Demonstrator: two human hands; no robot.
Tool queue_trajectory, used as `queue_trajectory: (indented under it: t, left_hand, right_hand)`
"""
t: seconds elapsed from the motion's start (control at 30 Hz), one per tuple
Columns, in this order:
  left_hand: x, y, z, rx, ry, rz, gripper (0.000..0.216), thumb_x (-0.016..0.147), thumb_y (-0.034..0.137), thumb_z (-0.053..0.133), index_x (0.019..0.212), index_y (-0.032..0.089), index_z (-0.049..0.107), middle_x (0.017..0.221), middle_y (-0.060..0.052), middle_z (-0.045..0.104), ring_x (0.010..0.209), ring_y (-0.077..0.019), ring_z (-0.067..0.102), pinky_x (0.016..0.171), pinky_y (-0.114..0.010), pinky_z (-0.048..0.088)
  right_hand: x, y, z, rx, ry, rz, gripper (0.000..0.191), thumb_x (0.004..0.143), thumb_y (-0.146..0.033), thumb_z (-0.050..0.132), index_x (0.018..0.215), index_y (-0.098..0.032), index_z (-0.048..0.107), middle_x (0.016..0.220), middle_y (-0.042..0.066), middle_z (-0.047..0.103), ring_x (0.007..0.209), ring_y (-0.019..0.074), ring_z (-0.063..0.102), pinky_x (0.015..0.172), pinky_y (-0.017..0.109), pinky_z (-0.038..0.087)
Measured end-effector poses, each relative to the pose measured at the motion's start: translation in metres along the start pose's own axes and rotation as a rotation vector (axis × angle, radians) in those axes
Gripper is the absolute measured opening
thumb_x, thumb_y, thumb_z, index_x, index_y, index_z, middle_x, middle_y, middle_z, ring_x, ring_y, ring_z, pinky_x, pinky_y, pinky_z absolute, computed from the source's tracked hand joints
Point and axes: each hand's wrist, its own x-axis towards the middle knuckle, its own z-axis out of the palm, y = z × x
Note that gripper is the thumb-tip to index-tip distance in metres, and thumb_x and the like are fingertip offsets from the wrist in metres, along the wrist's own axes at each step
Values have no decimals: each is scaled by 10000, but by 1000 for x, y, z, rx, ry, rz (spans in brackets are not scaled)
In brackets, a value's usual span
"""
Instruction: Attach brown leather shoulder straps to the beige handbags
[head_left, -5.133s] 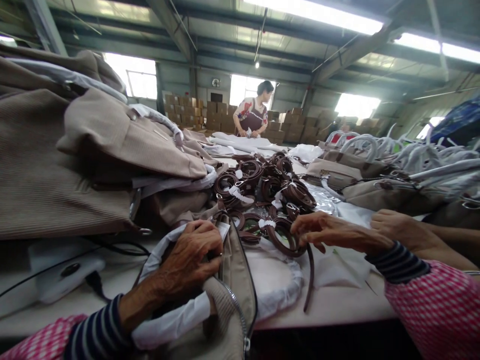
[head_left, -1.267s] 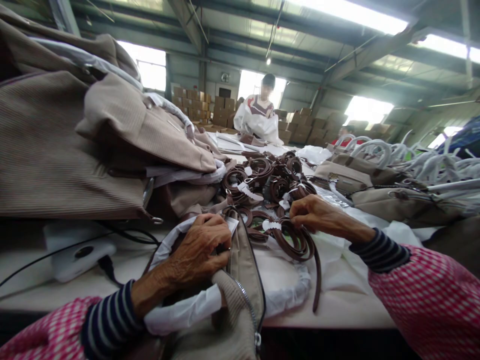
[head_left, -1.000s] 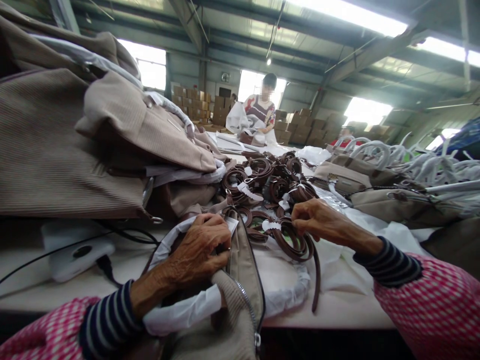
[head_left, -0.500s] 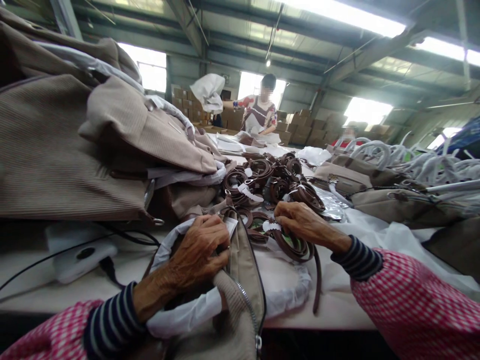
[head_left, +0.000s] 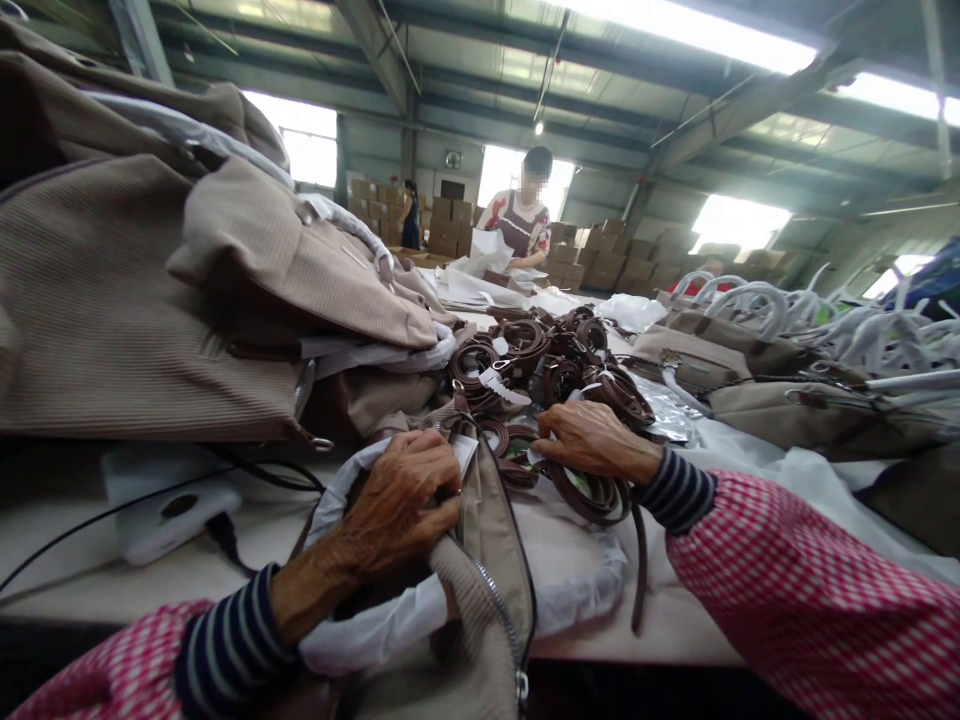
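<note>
My left hand [head_left: 397, 500] is closed over the white paper-wrapped handle and top edge of a beige handbag [head_left: 480, 560] with an open zipper at the table's near edge. My right hand [head_left: 589, 438] rests with fingers curled on a coiled brown leather strap [head_left: 596, 492] that carries a white tag; one end of the strap hangs toward the table edge. Whether the fingers pinch the strap or the tag is hidden.
A heap of coiled brown straps [head_left: 551, 365] lies behind my hands. Stacked beige bags [head_left: 150, 290] rise at left, more bags with white-wrapped handles [head_left: 787, 340] at right. A white device with a black cable [head_left: 169, 505] sits at left. A person [head_left: 521, 220] works at the far end.
My right hand has slid left along the coiled strap, toward the bag. My left hand has stayed on the bag. The far person has put down a white sheet.
</note>
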Motion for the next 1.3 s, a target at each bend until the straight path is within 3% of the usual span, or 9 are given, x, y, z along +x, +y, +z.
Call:
queue_trajectory:
  t: [0.17,0.3,0.43,0.53,0.7,0.87,1.07,1.3]
  left_hand:
    - [1,0,0,35,-5,-30,117,864,163,557,754,192,529,825,-4,590,901,-212,528,892,-403,321]
    - [3,1,-2,55,-50,-54,137,895,189,551,759,197,541,827,-6,598,910,-220,530,892,-408,328]
    - [4,2,-6,55,-119,-83,179,963,242,521,802,199,587,895,-31,619,968,-239,536,919,-424,339]
    - [4,3,-9,72,-162,-76,204,997,245,492,820,198,580,903,-36,614,960,-236,536,911,-421,349]
    - [3,4,-11,42,-176,-115,225,1015,240,461,834,189,585,912,-40,610,950,-231,544,899,-415,359]
    - [2,1,-11,-18,-139,-158,210,980,244,485,798,189,573,884,-24,597,911,-219,547,865,-400,371]
    - [4,1,-13,-44,-129,-217,209,947,276,481,776,187,561,868,-26,589,870,-215,542,835,-394,370]
    - [4,-2,-12,-95,-108,-206,216,916,289,501,737,183,559,812,-22,582,826,-205,534,793,-375,355]
  right_hand:
    - [1,3,8,139,29,15,112,855,-216,620,804,-191,716,762,36,683,707,165,585,618,284,270]
    - [-17,13,21,316,236,21,113,862,-223,602,789,-184,678,701,2,637,656,143,541,631,279,292]
    - [-39,9,21,582,378,-85,174,936,-289,579,824,-187,665,701,-18,644,629,124,542,633,255,340]
    - [-50,-14,12,630,353,-211,209,983,-314,573,833,-194,656,655,-38,608,584,106,503,612,248,319]
    - [-52,-61,12,352,170,-368,193,955,-206,592,765,-192,561,628,-44,497,579,104,367,604,300,196]
    - [-45,-74,22,415,172,-288,236,978,-259,580,754,-192,548,623,-46,475,586,108,365,615,308,191]
    - [-37,-80,8,465,72,-254,165,902,-232,619,747,-183,642,660,-23,568,607,111,446,613,293,223]
    - [-28,-86,3,431,18,-225,149,860,-247,624,737,-185,681,645,-19,562,581,106,409,586,289,223]
